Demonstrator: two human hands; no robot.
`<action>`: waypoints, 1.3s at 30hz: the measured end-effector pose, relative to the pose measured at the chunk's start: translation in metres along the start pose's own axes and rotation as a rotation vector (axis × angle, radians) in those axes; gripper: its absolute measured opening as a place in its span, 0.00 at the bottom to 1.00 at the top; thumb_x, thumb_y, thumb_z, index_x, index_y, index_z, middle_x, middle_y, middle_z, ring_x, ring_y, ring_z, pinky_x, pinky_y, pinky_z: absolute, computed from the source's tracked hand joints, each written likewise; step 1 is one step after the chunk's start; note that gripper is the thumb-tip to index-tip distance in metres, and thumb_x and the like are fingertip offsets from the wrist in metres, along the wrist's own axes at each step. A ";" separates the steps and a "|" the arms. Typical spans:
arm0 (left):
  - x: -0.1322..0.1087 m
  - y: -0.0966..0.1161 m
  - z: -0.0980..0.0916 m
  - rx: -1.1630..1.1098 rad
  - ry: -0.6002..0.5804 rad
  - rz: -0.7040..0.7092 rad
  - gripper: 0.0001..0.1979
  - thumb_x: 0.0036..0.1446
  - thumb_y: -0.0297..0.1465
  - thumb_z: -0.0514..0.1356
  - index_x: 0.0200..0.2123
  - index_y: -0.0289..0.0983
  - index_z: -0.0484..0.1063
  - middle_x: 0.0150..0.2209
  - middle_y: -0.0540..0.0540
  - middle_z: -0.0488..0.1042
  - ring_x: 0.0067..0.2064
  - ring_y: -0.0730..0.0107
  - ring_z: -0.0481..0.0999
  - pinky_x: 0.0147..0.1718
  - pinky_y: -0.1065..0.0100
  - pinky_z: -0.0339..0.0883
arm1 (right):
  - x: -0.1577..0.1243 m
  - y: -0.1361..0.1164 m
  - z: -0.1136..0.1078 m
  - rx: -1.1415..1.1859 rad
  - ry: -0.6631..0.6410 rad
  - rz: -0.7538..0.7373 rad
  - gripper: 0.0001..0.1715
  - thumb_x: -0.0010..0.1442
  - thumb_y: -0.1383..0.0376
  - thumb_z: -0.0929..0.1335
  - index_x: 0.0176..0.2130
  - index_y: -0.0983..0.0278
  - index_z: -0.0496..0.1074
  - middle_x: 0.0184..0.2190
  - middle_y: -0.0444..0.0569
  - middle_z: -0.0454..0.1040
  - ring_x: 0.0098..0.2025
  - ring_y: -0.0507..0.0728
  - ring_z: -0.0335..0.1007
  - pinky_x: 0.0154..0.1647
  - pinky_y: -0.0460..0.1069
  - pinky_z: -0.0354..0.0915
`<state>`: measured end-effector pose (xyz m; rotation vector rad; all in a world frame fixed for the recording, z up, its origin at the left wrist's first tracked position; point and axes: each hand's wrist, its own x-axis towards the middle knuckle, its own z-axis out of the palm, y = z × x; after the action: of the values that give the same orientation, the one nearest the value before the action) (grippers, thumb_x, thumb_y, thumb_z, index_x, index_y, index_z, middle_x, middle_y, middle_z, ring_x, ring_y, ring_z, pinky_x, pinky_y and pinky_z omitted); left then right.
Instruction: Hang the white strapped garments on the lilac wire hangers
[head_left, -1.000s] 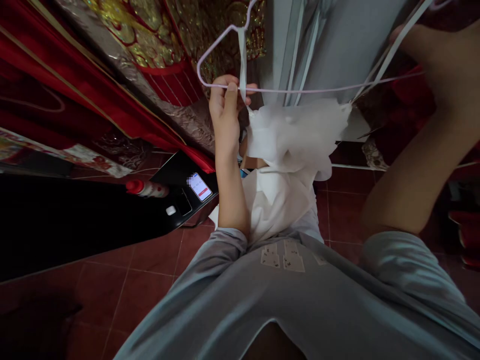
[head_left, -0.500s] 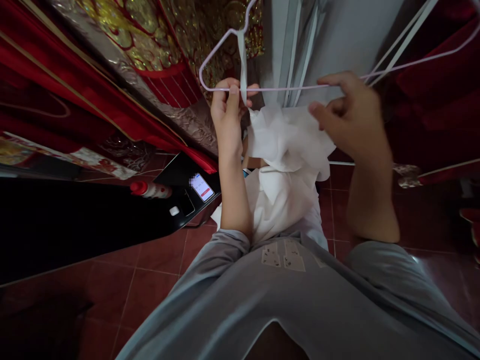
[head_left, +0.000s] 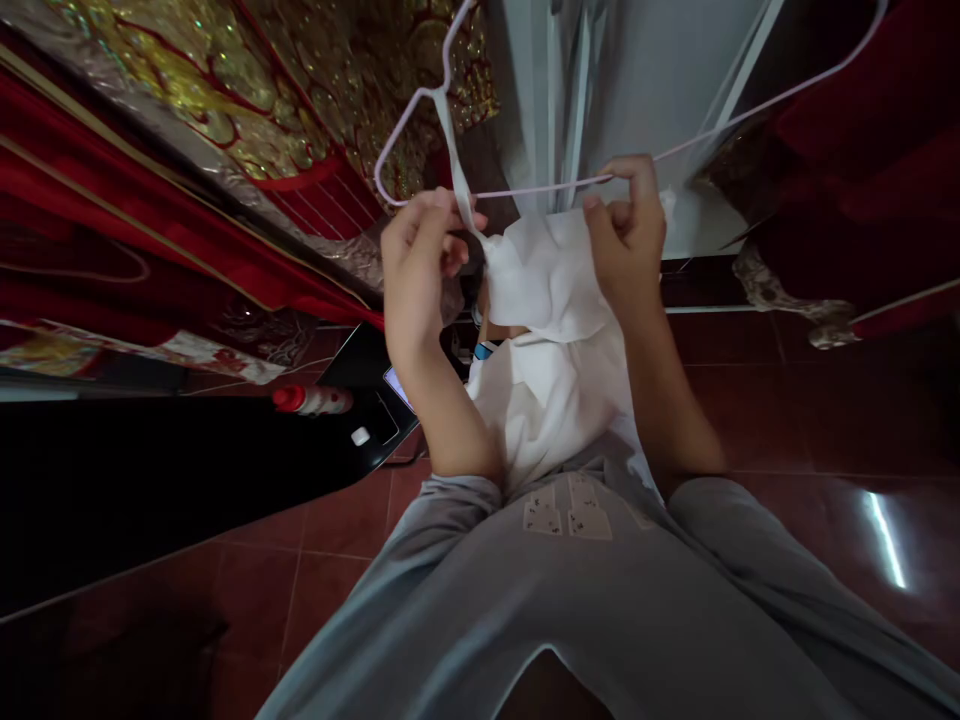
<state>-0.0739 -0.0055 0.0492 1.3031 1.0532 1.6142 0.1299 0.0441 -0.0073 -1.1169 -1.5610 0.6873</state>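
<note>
A thin pale-pink clothes hanger (head_left: 525, 190) runs across in front of me, with its hook toward the top. A white strap (head_left: 454, 150) loops over its left shoulder and leads down to a white ruffled garment (head_left: 562, 290) hanging over my lap. My left hand (head_left: 420, 270) is closed at the hanger's lower left corner, its fingers beside the strap. The right hand (head_left: 634, 235) has its index finger hooked over the bottom bar and its thumb below, against the garment's upper edge. What lies inside its curled fingers is hidden.
Red and gold sequined clothes (head_left: 322, 90) hang at the left, and dark red cloth (head_left: 862, 160) at the right. On a black table (head_left: 187, 470) are a red-capped bottle (head_left: 311, 399), a white earbud case (head_left: 360, 436) and a phone partly behind my left arm. Red floor tiles (head_left: 750, 400) lie below.
My right hand has come left and closed in at the hanger's bar beside the garment. The left hand and hanger's left end have shifted slightly left and down, and the strap slants more.
</note>
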 end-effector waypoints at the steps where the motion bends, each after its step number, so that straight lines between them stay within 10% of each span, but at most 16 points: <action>1: 0.004 0.008 0.000 -0.056 -0.025 -0.047 0.21 0.74 0.37 0.50 0.34 0.41 0.80 0.33 0.43 0.75 0.23 0.64 0.66 0.19 0.64 0.56 | -0.001 0.000 0.003 -0.003 0.026 -0.005 0.16 0.66 0.50 0.62 0.48 0.55 0.58 0.20 0.41 0.45 0.22 0.51 0.45 0.27 0.48 0.46; 7: 0.039 0.053 0.004 -0.422 -0.089 -0.219 0.38 0.77 0.38 0.30 0.36 0.34 0.78 0.45 0.44 0.75 0.24 0.70 0.65 0.17 0.71 0.63 | -0.007 -0.001 0.006 -0.026 0.060 -0.016 0.19 0.62 0.58 0.66 0.52 0.55 0.60 0.20 0.38 0.48 0.22 0.48 0.51 0.28 0.46 0.52; 15: 0.042 -0.008 -0.022 -0.391 0.521 -0.015 0.20 0.79 0.28 0.39 0.43 0.41 0.69 0.47 0.56 0.76 0.43 0.72 0.73 0.20 0.74 0.64 | -0.003 -0.012 -0.019 -0.054 -0.013 0.043 0.19 0.60 0.66 0.65 0.51 0.55 0.61 0.19 0.37 0.49 0.22 0.48 0.48 0.28 0.46 0.49; 22: 0.017 -0.038 0.016 -0.455 0.275 -0.070 0.18 0.76 0.21 0.43 0.42 0.35 0.72 0.44 0.46 0.78 0.45 0.67 0.75 0.19 0.72 0.57 | -0.009 -0.015 -0.004 -0.048 -0.037 0.047 0.24 0.60 0.62 0.67 0.55 0.54 0.58 0.20 0.37 0.50 0.23 0.49 0.50 0.30 0.46 0.53; 28: 0.018 -0.038 0.046 -0.455 0.154 0.126 0.22 0.77 0.25 0.43 0.34 0.42 0.72 0.35 0.47 0.76 0.21 0.68 0.66 0.18 0.66 0.55 | -0.003 -0.024 -0.005 0.011 -0.051 0.026 0.21 0.61 0.66 0.63 0.53 0.53 0.57 0.25 0.41 0.59 0.26 0.50 0.56 0.29 0.47 0.55; 34: 0.012 -0.031 0.043 -0.313 0.239 0.090 0.21 0.78 0.26 0.43 0.33 0.42 0.68 0.36 0.48 0.77 0.23 0.68 0.68 0.20 0.67 0.57 | 0.017 0.020 -0.026 0.104 0.592 0.061 0.20 0.64 0.63 0.55 0.55 0.59 0.48 0.54 0.58 0.59 0.48 0.53 0.64 0.44 0.49 0.63; 39: 0.012 -0.032 0.042 -0.299 0.245 0.090 0.18 0.78 0.26 0.43 0.36 0.42 0.67 0.36 0.49 0.77 0.21 0.69 0.64 0.20 0.66 0.52 | 0.020 0.038 -0.034 0.130 0.339 0.128 0.13 0.63 0.62 0.56 0.48 0.62 0.58 0.45 0.57 0.68 0.45 0.54 0.68 0.48 0.51 0.65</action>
<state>-0.0316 0.0213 0.0284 0.9842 0.8609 1.9519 0.1739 0.0739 -0.0224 -1.1741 -1.1506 0.6368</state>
